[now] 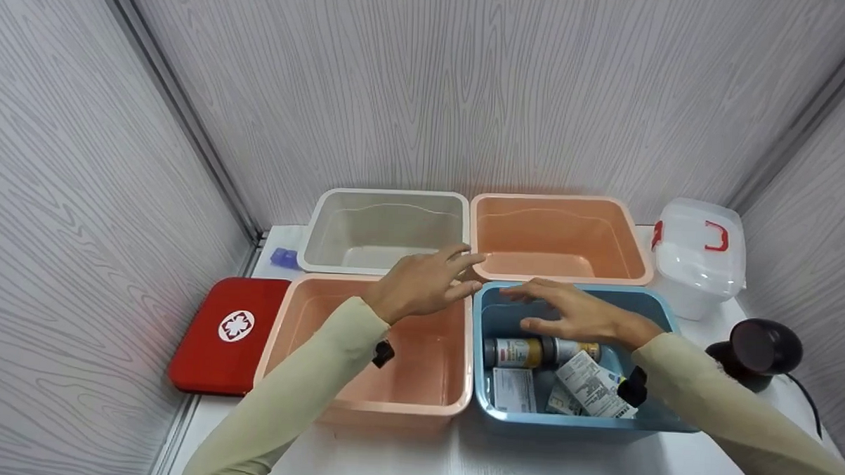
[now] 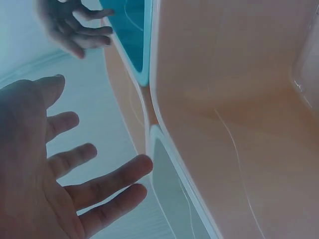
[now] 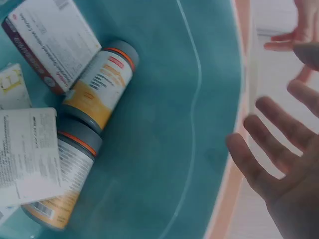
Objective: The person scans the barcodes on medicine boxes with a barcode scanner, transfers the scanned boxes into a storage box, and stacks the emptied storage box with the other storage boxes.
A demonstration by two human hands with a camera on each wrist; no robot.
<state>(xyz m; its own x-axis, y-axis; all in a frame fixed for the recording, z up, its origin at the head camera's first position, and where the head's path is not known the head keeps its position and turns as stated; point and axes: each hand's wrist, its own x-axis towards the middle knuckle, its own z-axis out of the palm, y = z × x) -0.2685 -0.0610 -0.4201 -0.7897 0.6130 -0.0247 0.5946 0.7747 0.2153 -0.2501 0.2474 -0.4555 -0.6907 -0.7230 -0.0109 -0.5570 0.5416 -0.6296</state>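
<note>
My left hand (image 1: 426, 283) hovers over the back right part of the front orange bin (image 1: 364, 406), fingers spread and holding nothing. Above the blue bin (image 1: 528, 422) is my right hand (image 1: 567, 311), its fingers loosely extended and nothing in them. Inside the blue bin lie two bottles with grey caps and yellow-and-white labels, one bottle (image 3: 102, 84) beside a white box (image 3: 52, 42), the other bottle (image 3: 75, 164) partly covered by another white box (image 3: 30, 154) with printed text. A further small box (image 1: 563, 399) shows partly underneath.
A grey-white bin (image 1: 386, 270) and another orange bin (image 1: 564, 200) stand at the back. At the left lies a red first-aid case (image 1: 211, 360), with a small blue item (image 1: 284, 258) behind it. A clear lidded box (image 1: 699, 258) and a dark round device (image 1: 759, 351) with a cable stand right.
</note>
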